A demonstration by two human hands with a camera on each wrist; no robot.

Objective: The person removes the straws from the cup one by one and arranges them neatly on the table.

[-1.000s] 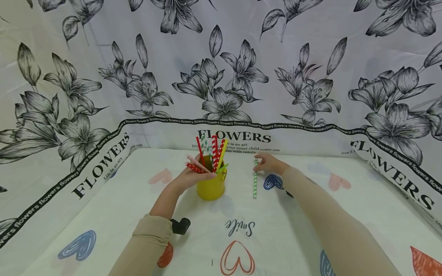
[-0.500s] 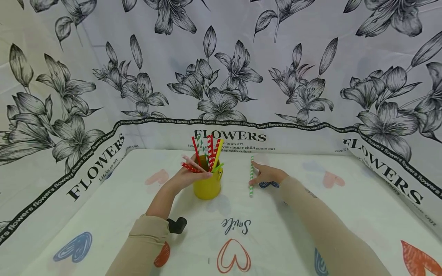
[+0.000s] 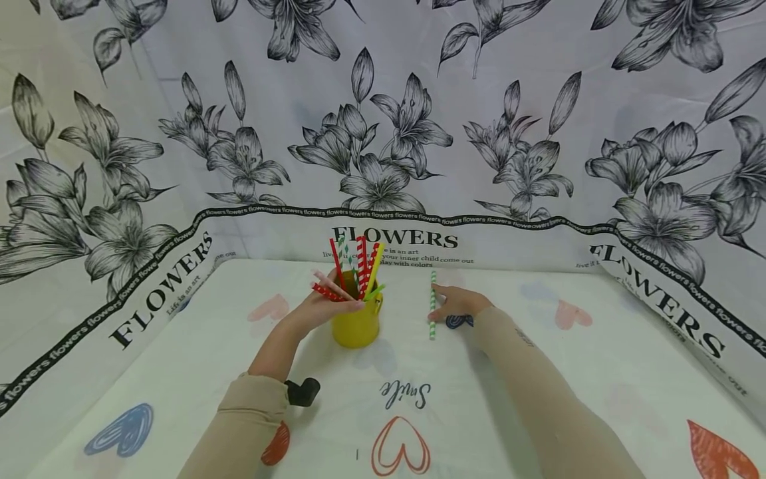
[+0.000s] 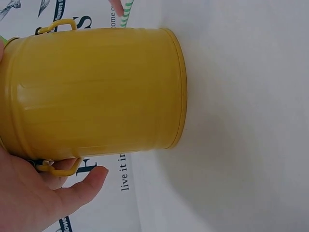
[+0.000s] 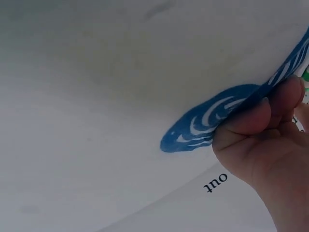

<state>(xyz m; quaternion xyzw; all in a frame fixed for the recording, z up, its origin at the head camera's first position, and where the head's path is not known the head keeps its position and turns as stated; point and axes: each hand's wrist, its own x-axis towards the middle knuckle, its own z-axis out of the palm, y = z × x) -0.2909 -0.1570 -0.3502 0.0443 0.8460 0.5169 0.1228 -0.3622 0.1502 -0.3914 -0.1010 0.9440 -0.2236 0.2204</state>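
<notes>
A yellow bucket (image 3: 356, 330) with small loop handles stands on the table, several straws (image 3: 360, 266) upright or leaning in it: red, striped, dotted, yellow, pink and green. My left hand (image 3: 316, 313) holds the bucket by its upper left side at the rim. In the left wrist view one digit of that hand stretches out below a handle (image 4: 63, 170). To the right lies a green-and-white striped straw (image 3: 433, 329), pointing away from me. My right hand (image 3: 459, 303) touches it, thumb and index finger apart along its length. The straw hardly shows in the right wrist view.
A white tablecloth (image 3: 335, 432) printed with hearts and the word Smile covers the table. Behind and at both sides hangs a flower-printed curtain (image 3: 383, 100). A black device (image 3: 303, 392) sits at my left wrist.
My right hand has slid down from the far end of the striped straw to its middle, spreading thumb and index finger. The left hand and bucket stay in place; the head view shifts slightly.
</notes>
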